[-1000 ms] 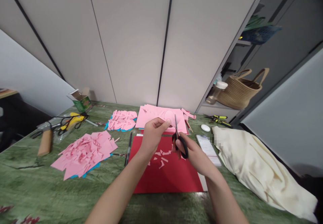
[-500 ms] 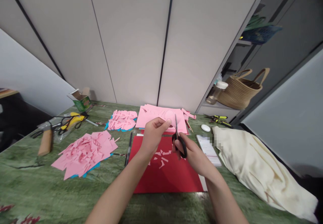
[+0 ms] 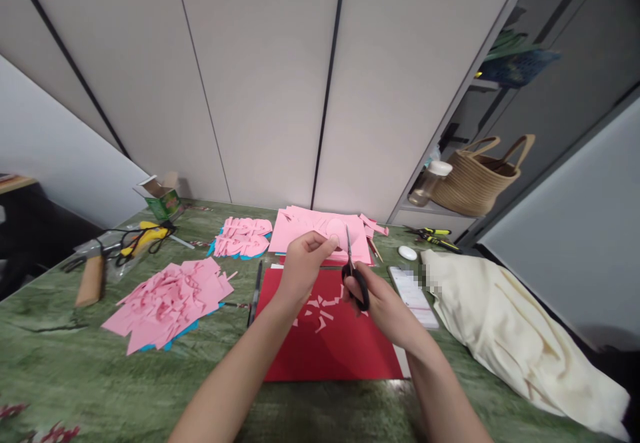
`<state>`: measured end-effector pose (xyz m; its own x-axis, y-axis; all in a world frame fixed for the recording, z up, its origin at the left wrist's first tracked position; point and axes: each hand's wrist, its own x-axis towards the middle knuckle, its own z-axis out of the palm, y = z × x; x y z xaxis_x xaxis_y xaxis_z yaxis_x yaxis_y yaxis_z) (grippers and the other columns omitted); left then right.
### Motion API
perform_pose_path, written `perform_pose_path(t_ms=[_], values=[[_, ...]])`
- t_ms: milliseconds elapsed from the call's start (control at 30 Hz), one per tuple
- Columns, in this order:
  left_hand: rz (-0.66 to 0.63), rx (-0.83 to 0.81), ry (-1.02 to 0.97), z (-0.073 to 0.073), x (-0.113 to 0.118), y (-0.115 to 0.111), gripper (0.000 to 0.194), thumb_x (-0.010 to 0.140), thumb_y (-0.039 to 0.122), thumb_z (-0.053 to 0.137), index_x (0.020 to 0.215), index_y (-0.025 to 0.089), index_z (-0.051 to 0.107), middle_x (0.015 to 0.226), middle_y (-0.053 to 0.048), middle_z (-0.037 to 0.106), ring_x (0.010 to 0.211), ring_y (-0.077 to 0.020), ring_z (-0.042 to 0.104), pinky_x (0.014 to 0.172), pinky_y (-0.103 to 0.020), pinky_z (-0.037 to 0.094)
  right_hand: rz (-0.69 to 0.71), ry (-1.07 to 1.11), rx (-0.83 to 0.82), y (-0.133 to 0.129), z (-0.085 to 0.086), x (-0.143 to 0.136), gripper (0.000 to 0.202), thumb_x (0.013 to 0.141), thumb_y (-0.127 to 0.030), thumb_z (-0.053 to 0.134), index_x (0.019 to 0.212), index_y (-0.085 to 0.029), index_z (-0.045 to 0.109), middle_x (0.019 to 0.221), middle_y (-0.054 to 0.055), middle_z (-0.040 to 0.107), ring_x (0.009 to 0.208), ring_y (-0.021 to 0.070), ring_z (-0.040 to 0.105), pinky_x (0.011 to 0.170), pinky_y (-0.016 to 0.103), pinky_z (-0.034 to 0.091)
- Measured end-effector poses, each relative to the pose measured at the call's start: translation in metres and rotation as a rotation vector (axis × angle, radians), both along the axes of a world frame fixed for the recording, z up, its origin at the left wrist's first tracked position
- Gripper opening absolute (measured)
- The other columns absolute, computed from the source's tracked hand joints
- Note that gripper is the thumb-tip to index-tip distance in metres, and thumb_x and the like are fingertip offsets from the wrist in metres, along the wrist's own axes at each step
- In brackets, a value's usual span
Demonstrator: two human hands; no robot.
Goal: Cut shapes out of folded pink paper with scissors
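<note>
Between thumb and fingers, my left hand (image 3: 309,256) pinches a small rounded piece of pink paper (image 3: 337,227). My right hand (image 3: 374,295) is closed round the black handles of a pair of scissors (image 3: 356,283), whose blades point up and away beside the paper's right edge. Whether the blades touch the paper I cannot tell. Beneath both hands lies a red sheet (image 3: 330,350) with several small pink offcuts (image 3: 320,313) scattered on it. Pink paper sheets (image 3: 295,230) lie behind the hands, against the wall.
Cut pink pieces (image 3: 243,236) and a heap of pink scraps (image 3: 173,296) are on the left. A yellow-handled tool (image 3: 147,236) and a green box (image 3: 163,200) stand farther left. At right are a phone (image 3: 413,296), a white oval object (image 3: 407,253), pliers (image 3: 435,238) and cream cloth (image 3: 510,330).
My right hand's fingers and the scissor handles have shifted very slightly. My left hand and the pink paper piece have stayed in nearly the same place.
</note>
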<state>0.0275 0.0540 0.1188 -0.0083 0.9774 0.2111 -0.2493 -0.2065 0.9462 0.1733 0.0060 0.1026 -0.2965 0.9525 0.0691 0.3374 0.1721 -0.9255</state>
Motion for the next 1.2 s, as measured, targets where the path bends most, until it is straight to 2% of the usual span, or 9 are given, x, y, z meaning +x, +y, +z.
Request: perform_pose_path(t_ms=[633, 967, 1200], values=[[-0.053, 0.007, 0.113, -0.001, -0.014, 0.008, 0.021, 0.069, 0.031, 0.065, 0.060, 0.014, 0.057, 0.057, 0.003, 0.053, 0.058, -0.0089, 0.046, 0.057, -0.022, 0.035, 0.016, -0.099, 0.019, -0.001, 0.007, 0.005, 0.028, 0.091, -0.045, 0.039, 0.078, -0.020, 0.043, 0.065, -0.003, 0.052, 0.057, 0.0109, 0.046, 0.053, 0.023, 0.036], [-0.063, 0.001, 0.121, 0.000, -0.016, 0.009, 0.020, 0.069, 0.030, 0.065, 0.060, 0.014, 0.057, 0.058, 0.002, 0.055, 0.059, -0.0093, 0.048, 0.059, -0.023, 0.038, 0.021, -0.062, -0.015, -0.001, 0.010, 0.004, 0.028, 0.090, -0.046, 0.040, 0.078, -0.021, 0.043, 0.064, -0.004, 0.052, 0.055, 0.0109, 0.045, 0.051, 0.023, 0.035], [-0.197, -0.011, 0.160, 0.013, -0.018, 0.002, 0.019, 0.068, 0.030, 0.066, 0.058, 0.015, 0.058, 0.060, -0.001, 0.061, 0.062, -0.0130, 0.054, 0.063, -0.027, 0.042, 0.026, 0.015, -0.049, -0.001, 0.008, 0.004, 0.029, 0.089, -0.048, 0.040, 0.082, -0.021, 0.044, 0.070, -0.003, 0.051, 0.056, 0.0105, 0.044, 0.053, 0.023, 0.036]])
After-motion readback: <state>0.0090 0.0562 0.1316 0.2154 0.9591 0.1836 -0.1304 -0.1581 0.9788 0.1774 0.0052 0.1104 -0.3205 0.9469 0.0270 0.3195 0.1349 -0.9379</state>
